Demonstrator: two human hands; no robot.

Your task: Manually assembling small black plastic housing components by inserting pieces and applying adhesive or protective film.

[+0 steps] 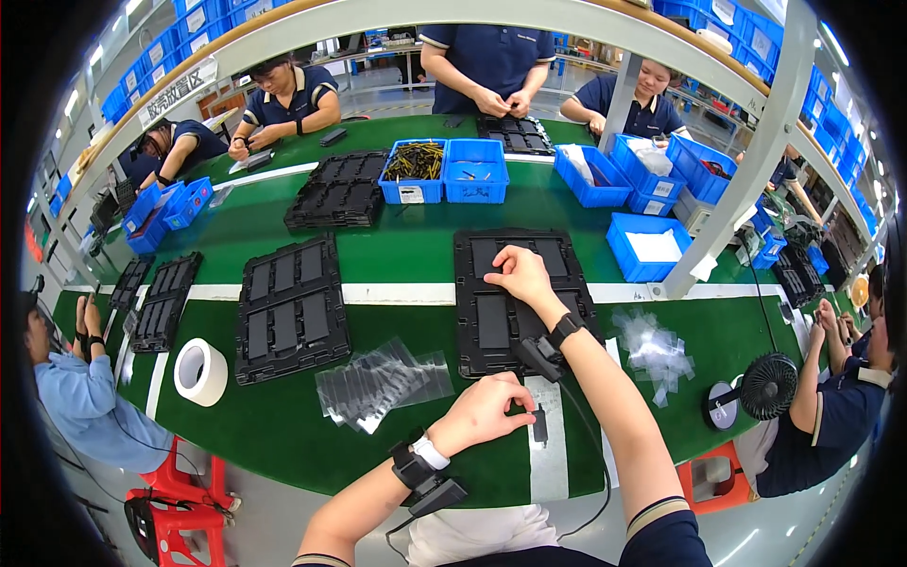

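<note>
A black molded tray [470, 352] with dark rectangular parts in its pockets lies ahead of me on the green table. Over its middle hovers my right hand [525, 278], thumb and fingertips drawn together; whatever they hold, if anything, cannot be made out. Nearer to me, my left hand [484, 412] is closed, its thumb and finger at the edge of a small flat black rectangular part [539, 425]. That part is over a white strip [548, 472] at the table's near edge. Each wrist wears a black strap with a small device and a cable.
Clear plastic films lie in a left pile [383, 386] and a right pile [654, 352]. Left stand a tape roll [200, 372] and another black tray [293, 307]. A small fan [767, 386] is at right. Blue bins [476, 189] and a metal post [746, 161] stand beyond; co-workers sit around.
</note>
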